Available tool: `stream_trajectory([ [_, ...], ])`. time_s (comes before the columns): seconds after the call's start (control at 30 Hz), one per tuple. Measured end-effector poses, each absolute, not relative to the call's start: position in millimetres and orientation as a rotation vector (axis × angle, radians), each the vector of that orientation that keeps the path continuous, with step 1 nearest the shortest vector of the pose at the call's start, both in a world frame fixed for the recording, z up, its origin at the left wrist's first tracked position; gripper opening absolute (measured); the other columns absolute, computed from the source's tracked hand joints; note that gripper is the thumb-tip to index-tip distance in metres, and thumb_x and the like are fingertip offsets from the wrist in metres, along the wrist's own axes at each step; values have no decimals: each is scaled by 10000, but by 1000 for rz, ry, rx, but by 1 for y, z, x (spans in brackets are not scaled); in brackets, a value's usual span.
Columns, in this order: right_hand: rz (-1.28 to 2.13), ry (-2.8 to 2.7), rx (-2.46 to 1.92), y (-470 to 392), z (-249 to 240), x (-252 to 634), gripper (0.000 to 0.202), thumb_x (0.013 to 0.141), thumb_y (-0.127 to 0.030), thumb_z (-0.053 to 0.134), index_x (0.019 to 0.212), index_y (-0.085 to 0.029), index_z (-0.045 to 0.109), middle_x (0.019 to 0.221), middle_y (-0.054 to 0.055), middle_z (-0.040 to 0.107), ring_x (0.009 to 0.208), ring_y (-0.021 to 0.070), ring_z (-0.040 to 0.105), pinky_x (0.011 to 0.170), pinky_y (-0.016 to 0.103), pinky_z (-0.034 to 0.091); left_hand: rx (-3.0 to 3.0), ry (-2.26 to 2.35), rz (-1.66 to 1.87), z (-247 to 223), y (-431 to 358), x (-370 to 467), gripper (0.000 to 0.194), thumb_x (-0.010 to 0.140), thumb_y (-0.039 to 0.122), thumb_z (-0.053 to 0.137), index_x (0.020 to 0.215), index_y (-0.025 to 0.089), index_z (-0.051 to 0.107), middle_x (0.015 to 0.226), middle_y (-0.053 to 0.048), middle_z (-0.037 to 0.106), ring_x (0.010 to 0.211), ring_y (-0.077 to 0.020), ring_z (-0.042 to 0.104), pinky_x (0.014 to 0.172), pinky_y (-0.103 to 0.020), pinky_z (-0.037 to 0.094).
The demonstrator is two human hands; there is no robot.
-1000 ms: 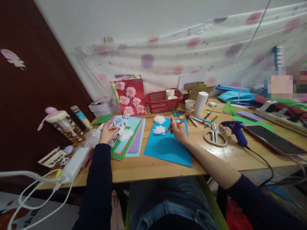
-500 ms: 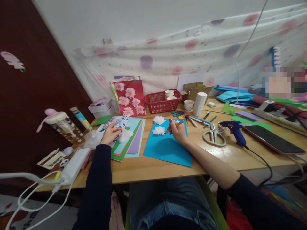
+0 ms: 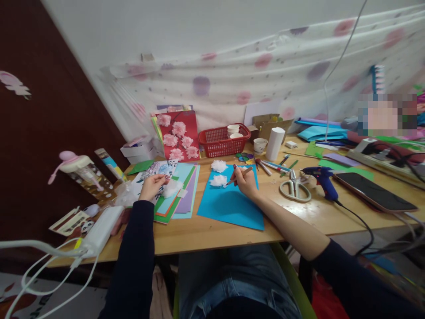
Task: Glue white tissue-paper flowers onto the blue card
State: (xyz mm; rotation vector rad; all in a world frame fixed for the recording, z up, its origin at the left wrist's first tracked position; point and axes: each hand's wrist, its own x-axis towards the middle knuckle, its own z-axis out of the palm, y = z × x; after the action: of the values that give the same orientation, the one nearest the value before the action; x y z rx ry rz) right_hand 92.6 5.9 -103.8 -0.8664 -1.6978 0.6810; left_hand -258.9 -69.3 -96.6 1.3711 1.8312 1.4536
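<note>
The right hand (image 3: 246,180) pinches a thin stick (image 3: 239,175) over the blue sheet (image 3: 229,204), its tip slanting left onto the nearer cotton tuft (image 3: 218,180). Left of that sheet, the left hand (image 3: 152,186) pinches another white tuft (image 3: 171,188).

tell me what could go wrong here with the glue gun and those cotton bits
The glue gun lies on the table beside the scissors; its cord hangs off the edge and could snag. The right hand works a pencil next to loose cotton on the blue sheet, so a nudge may shift it.
</note>
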Motion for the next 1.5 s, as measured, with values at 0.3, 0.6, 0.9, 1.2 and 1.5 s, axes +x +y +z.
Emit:
stream_trajectory([
  [0.3, 672, -1707, -856, 5, -103, 93, 711, 877, -789, 308, 538, -220, 567, 413, 32, 564, 406, 158, 555, 470, 276, 438, 1634, 1873, 1199, -86, -79, -251, 337, 594, 487, 765, 741, 183, 761, 803, -71, 739, 807, -246, 638, 710, -315, 486],
  [0.6, 665, -1696, -840, 8, -107, 93, 708, 875, -787, 332, 532, -217, 573, 395, 20, 546, 383, 147, 533, 439, 265, 415, 1884, 1754, 859, -91, -79, -227, 263, 549, 421, 820, 734, 237, 791, 754, -32, 690, 766, -214, 570, 770, -327, 439],
  [0.9, 700, -1656, -821, 7, -107, 92, 696, 868, -789, 342, 529, -223, 563, 384, 13, 523, 367, 140, 504, 429, 270, 391, 1821, 1717, 1040, -90, -77, -221, 329, 577, 501, 814, 627, 205, 682, 858, -61, 707, 944, -268, 614, 928, -396, 433],
  [1.2, 716, -1564, -826, 5, -106, 90, 680, 879, -760, 360, 518, -220, 564, 391, 17, 528, 370, 139, 514, 426, 264, 420, 1630, 1413, 1177, -75, -62, -169, 458, 624, 513, 811, 867, 177, 616, 834, -44, 715, 812, -195, 692, 801, -345, 543],
  [1.5, 708, -1506, -877, 7, -114, 87, 666, 947, -669, 257, 500, -234, 492, 374, 2, 467, 362, 135, 482, 409, 257, 378, 1662, 1329, 1046, -104, -12, -83, 233, 670, 57, 720, 885, 134, 676, 691, -24, 696, 707, -160, 701, 650, -249, 549],
])
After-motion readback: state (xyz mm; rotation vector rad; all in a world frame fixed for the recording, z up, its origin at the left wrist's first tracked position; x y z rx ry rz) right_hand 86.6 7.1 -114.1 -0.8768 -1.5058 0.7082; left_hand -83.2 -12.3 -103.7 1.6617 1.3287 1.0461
